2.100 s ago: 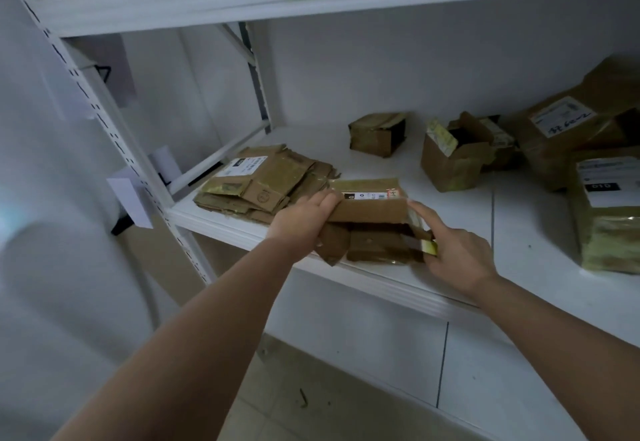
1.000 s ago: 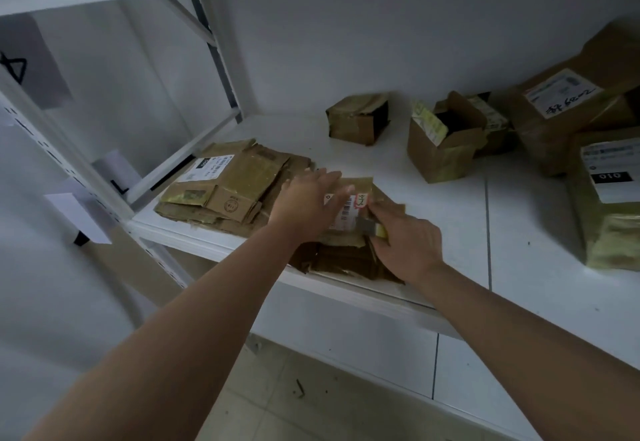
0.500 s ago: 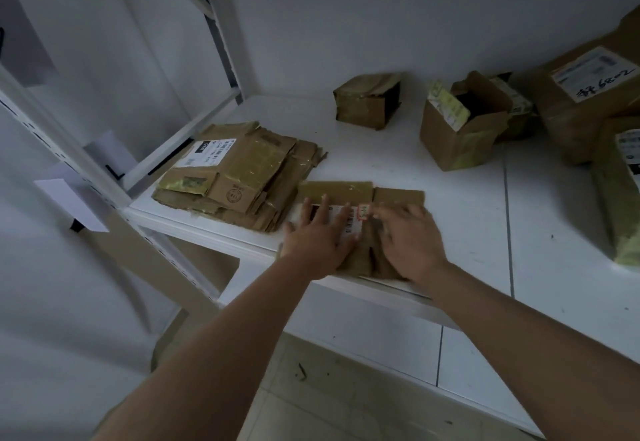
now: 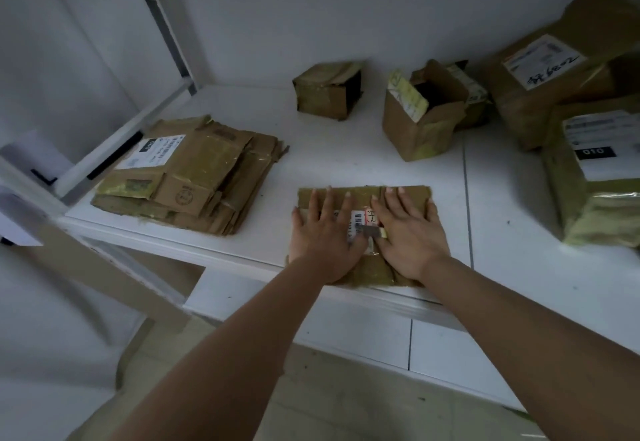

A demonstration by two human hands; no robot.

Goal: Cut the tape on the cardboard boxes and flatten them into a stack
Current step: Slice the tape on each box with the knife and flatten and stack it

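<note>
While both hands press down, the flattened box (image 4: pixel 363 194) lies flat on the white shelf (image 4: pixel 346 149) just below the middle of the frame, its near edge at the shelf's front lip. The left hand (image 4: pixel 322 232) sits palm down on the box's left half, fingers straight and spread, holding nothing, only pushing flat. The right hand (image 4: pixel 408 229) lies palm down on the right half, fingers straight and pointing to the back edge; thumb tucked toward the middle. A small grey blade-like thing (image 4: pixel 372 231) shows between the two hands by the right thumb; cannot tell if the thumb pinches it or it just lies there. A white barcode label (image 4: pixel 356 222) with a pink patch peeks out between the hands. To the left of centre, well apart from the pressed box, a stack of flattened boxes (image 4: pixel 194 173) rests on the shelf near the left frame post (image 4: pixel 31 194), top piece bearing a white label. Toward the upper middle stands a small box (image 4: pixel 327 94), still in shape, near the back wall. Right of it an open box (image 4: pixel 419 118) with flaps up. At the upper right and right edge, two big taped parcels (image 4: pixel 561 69) with shipping labels, one leaning behind the other.
</note>
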